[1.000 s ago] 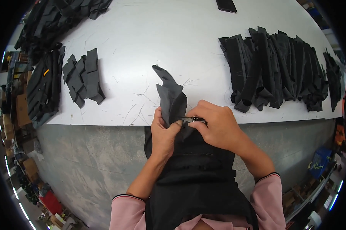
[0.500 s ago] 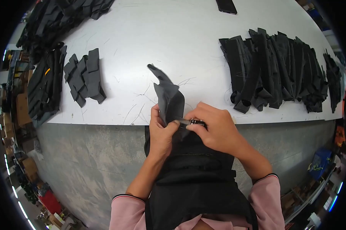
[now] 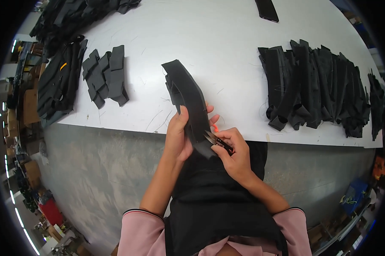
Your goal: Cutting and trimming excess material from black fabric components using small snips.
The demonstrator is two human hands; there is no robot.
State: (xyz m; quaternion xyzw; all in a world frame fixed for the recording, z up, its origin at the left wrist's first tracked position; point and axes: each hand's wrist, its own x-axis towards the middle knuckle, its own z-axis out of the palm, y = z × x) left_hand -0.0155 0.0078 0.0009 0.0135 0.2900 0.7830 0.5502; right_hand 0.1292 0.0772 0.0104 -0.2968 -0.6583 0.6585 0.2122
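A black fabric strip [image 3: 190, 94] slants across the table's front edge, its far end over the tabletop and its lower end above my lap. My left hand [image 3: 175, 138] is closed round it, thumb on top, with fingertips showing past its right edge. My right hand [image 3: 238, 160] grips a pair of thread snips [image 3: 221, 143] with dark handles. The blades point up and left at the strip's right edge near its lower end; whether they touch it I cannot tell. A small orange spot shows beside the blades, and what it is stays unclear.
On the white table [image 3: 226, 38], a small stack of dark fabric pieces [image 3: 105, 77] lies left, beside larger heaps [image 3: 58, 85]. A long row of black strips [image 3: 312, 85] spreads at right. A black phone [image 3: 267, 10] rests at the far edge. Loose threads are scattered about.
The strip has gone from folded and twisted to spread out lengthwise, its broad face now showing. My left fingers have moved beneath it. The snips have shifted slightly down, and the whole view has moved.
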